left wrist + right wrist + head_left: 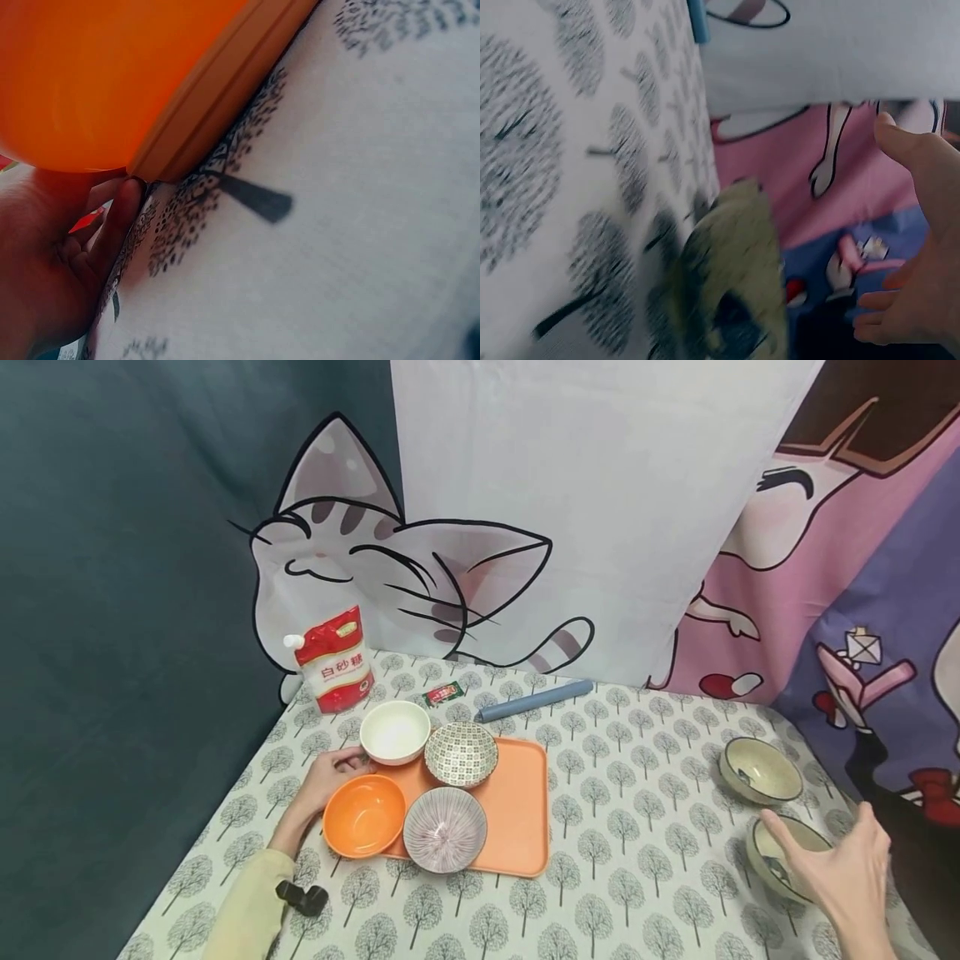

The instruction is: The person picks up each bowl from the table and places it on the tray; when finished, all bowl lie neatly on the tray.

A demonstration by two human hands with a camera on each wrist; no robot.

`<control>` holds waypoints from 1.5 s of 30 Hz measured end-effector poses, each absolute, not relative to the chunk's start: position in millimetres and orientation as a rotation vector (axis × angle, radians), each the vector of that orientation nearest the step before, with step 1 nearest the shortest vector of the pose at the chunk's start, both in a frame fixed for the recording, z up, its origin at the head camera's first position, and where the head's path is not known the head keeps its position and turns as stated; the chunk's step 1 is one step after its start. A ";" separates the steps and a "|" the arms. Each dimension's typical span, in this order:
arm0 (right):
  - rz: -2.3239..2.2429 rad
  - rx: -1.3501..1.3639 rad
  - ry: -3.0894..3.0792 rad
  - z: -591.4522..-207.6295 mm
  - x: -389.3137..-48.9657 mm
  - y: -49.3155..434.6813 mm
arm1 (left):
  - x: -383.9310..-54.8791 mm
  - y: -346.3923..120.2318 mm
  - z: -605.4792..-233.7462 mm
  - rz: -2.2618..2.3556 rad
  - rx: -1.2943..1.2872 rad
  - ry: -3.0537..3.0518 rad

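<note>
My left hand (333, 781) is at the left side of an orange tray (525, 810), between a white bowl (395, 732) and an orange bowl (365, 817). In the left wrist view its thumb and fingers pinch the tray's edge (195, 112), partly hidden under the orange bowl. A patterned bowl (461, 754) and a purple-streaked bowl (446, 830) also stand on the tray. On the right, my right hand (847, 868) hovers over the nearer greenish bowl (776, 868), thumb and fingers spread apart, holding nothing. Another greenish bowl (761, 770) sits just behind it.
A red and white sugar pouch (337, 662) stands at the back left. Near it lie a small green and red packet (444, 693) and a blue-grey stick (534, 701). Printed curtains (600, 527) hang behind the tree-patterned tablecloth (622, 877).
</note>
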State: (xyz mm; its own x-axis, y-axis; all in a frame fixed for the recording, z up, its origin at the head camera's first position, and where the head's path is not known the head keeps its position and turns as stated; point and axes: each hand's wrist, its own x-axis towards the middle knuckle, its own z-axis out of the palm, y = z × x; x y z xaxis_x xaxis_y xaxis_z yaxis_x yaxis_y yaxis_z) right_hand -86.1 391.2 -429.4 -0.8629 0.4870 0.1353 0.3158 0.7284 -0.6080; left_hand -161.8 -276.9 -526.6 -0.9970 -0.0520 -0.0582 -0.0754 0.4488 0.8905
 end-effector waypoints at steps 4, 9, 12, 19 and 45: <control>0.829 -0.601 -2.739 -446.9 -81.5 408.6 | -161.6 -275.0 -526.1 1.643 -0.116 2.631; 0.793 -0.613 -2.896 -466.1 -77.1 418.9 | -162.1 -274.9 -526.7 1.627 -0.124 2.645; 0.795 -0.642 -2.927 -471.4 -74.5 419.3 | -162.8 -275.4 -527.4 1.612 -0.133 2.659; 0.790 -0.658 -2.906 -480.0 -69.4 422.1 | -163.4 -276.9 -529.0 1.615 -0.124 2.657; 0.872 -0.697 -2.786 -469.4 -72.2 406.8 | -162.6 -275.2 -527.3 1.621 -0.147 2.652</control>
State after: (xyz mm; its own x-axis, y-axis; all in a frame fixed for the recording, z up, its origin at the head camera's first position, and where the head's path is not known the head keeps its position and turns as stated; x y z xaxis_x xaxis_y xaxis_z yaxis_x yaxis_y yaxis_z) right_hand -72.2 406.8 -469.4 -0.8828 0.4696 -0.0049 0.3887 0.7247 -0.5690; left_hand -162.6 -275.2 -527.3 -0.9951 -0.0646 -0.0748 -0.0961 0.4531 0.8863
